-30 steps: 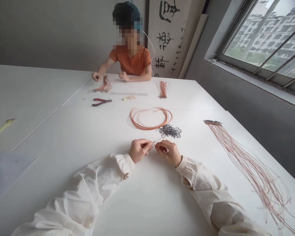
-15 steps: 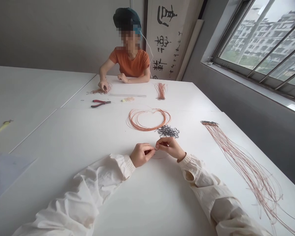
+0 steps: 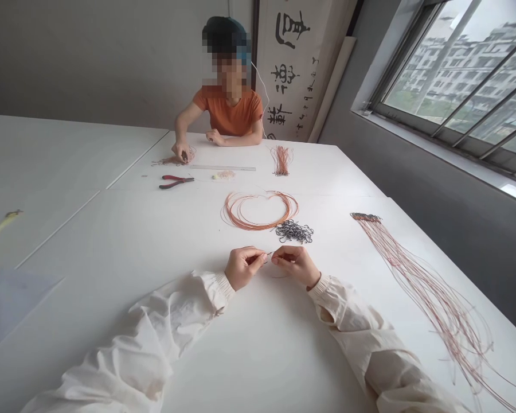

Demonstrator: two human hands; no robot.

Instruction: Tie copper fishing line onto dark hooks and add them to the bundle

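Observation:
My left hand [image 3: 242,266] and my right hand [image 3: 293,264] meet just above the white table [image 3: 112,246], both pinched on a thin copper-coloured cord [image 3: 269,253] with a small dark metal piece at its end. Fingertips almost touch. A faint loop of the cord lies under my right hand. Just beyond my hands lies a pile of small dark metal hooks [image 3: 294,231], and behind it a coil of copper-coloured cord [image 3: 260,209].
A fan of long finished cords [image 3: 417,275] spreads at the right. Across the table a person in an orange shirt [image 3: 231,112] handles cords [image 3: 174,159]. Red-handled pliers [image 3: 176,181], a ruler [image 3: 223,167] and another cord bundle [image 3: 281,159] lie near them.
My right hand rose toward the hook pile half a second ago and has come back down level with the left. The person opposite lowered a hand onto their cords.

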